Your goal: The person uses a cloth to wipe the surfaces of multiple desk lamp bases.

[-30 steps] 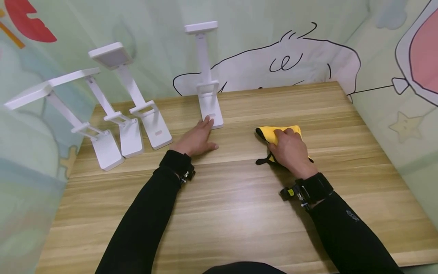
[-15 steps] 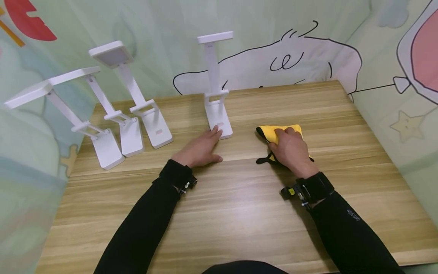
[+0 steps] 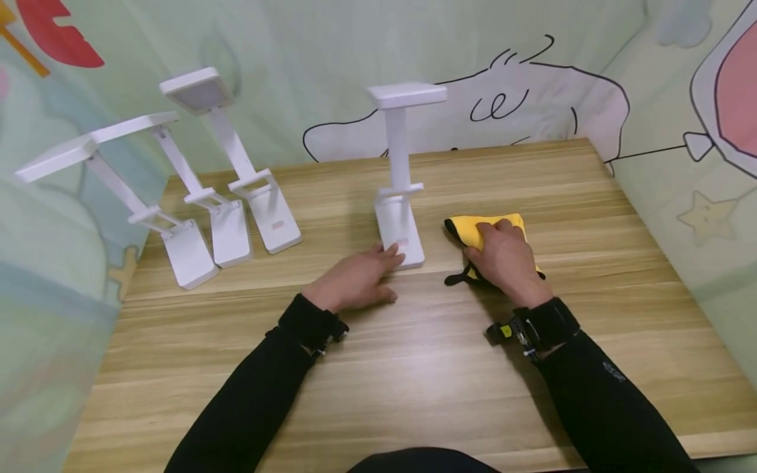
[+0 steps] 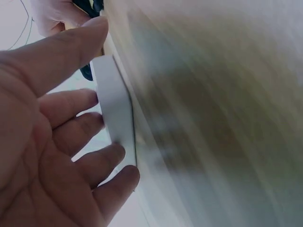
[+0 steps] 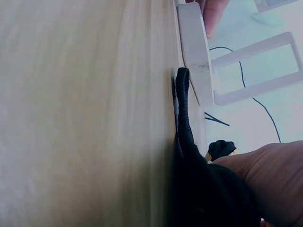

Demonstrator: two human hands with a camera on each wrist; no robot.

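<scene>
A white folding desk lamp [image 3: 399, 217] stands upright near the middle of the table, its flat head facing forward. The fingertips of my left hand [image 3: 361, 279] touch the near end of its base at the left corner. In the left wrist view those fingers rest along the edge of the white base [image 4: 115, 101], and the thumb stays apart from it. To the right, my right hand [image 3: 507, 259] grips a folded yellow cloth with black edging [image 3: 467, 228] on the table. A black edge of the cloth [image 5: 184, 113] shows close up in the right wrist view; the palm side is hidden.
Several more white desk lamps stand at the table's left side, the nearest to the middle being this lamp [image 3: 275, 220]. The wooden table [image 3: 591, 217] meets printed fabric walls [image 3: 284, 59] at the back and both sides.
The middle lamp has slid toward me and to the right, with my left hand moving along at its base. My right hand and the yellow cloth have stayed in place.
</scene>
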